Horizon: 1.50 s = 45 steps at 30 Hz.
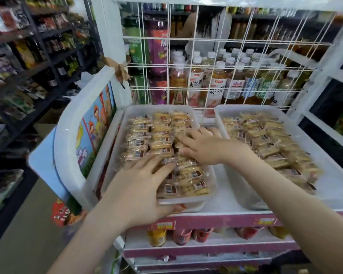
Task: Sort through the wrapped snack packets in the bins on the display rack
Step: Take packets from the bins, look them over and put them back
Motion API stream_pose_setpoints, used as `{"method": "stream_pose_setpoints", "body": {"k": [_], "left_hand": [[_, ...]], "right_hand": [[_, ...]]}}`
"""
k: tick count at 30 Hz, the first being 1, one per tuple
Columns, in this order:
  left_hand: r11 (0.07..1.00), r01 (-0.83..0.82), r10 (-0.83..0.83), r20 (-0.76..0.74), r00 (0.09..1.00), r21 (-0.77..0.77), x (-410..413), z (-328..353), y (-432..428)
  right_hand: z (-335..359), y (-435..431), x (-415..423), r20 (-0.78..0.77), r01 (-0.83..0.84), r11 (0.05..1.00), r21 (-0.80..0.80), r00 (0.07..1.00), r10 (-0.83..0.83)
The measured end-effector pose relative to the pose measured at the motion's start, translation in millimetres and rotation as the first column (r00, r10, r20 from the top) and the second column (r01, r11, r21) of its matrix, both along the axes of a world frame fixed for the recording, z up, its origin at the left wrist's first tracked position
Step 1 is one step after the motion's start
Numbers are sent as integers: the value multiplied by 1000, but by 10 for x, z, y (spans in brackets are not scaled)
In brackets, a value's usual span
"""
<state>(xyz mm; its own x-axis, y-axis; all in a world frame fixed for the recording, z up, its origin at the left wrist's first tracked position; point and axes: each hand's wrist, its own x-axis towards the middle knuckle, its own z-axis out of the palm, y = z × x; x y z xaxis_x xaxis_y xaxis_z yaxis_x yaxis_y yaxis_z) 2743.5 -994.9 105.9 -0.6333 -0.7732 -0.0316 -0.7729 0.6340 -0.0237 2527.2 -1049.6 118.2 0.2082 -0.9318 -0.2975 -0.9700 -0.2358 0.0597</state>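
Snack packets [158,139] fill left bin [115,147], both hands flat atop

Left bin [158,108] beside right bin [246,108]

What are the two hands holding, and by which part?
Nothing is gripped: the left hand and right hand rest with fingers spread on the wrapped packets in the left bin.

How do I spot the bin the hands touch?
Find the white rack with the wire grid. On top, take the left bin beside the cartoon panel. Unlike the right bin, it has the left hand and right hand on its packets.
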Motion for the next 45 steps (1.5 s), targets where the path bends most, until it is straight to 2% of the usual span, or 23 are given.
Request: {"method": "stream_pose_setpoints", "body": {"k": [3,5,7,9,13,17,23,31,40,45], "left_hand": [[1000,-1,1,-16,1000,30,-22,-8,7],[1000,3,-2,-30,1000,19,-29,-19,15],[1000,4,-3,-20,1000,23,-37,-20,18],[1000,11,-11,-33,999,17,-41,-14,21],[1000,14,-14,1,1000,3,-43,-33,30],[1000,7,-7,-29,1000,-4,-58,-30,28],[1000,4,-4,-61,998,-2,-64,-38,39],[1000,13,-14,-42,999,-15,-57,-43,30],[1000,22,-23,-71,997,-18,-41,-64,20],[999,25,-28,-86,996,-37,-41,-65,17]], "right_hand": [[4,-48,-18,-4,15,1000,21,1000,-15],[48,-71,-29,88,27,1000,12,996,-28],[69,-119,-43,217,36,997,-62,976,-22],[68,-186,-56,268,49,985,-168,963,-2],[66,-263,-60,232,42,968,-249,973,17],[75,-306,-31,96,-24,940,-341,994,60],[89,-332,15,-38,-73,947,-312,997,65],[149,-386,10,-56,-117,957,-265,993,106],[165,-409,-10,51,-105,969,-223,992,119],[324,-305,-143,299,15,969,-247,952,61]]}}
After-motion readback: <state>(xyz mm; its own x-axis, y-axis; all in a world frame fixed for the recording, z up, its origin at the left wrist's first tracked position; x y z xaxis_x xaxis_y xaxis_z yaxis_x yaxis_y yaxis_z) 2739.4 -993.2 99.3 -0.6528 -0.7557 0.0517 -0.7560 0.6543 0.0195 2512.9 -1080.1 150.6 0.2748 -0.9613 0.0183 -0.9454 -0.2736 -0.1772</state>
